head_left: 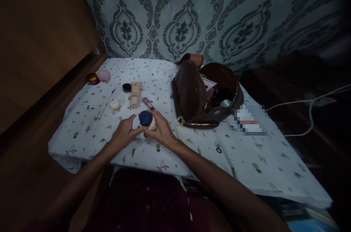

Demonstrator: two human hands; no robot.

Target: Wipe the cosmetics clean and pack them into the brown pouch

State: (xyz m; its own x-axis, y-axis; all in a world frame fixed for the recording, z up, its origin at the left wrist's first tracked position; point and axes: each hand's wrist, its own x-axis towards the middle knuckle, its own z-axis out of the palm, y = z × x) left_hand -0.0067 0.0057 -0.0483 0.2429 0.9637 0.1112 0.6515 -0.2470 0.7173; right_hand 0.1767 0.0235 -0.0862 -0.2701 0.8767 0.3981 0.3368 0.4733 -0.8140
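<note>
Hands meet on the jar (148, 120), my left hand (124, 133) and right hand (161, 131) gripping it, blue lid on, bag (192, 97) open.

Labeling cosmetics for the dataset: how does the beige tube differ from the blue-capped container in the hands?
The beige tube lies flat and untouched on the tablecloth; the blue-capped container is gripped between the left hand and right hand. The tube is long, flat and pale throughout; the container is short and round, with a dark blue cap over a light body. Both sit left of the open brown bag.
</note>
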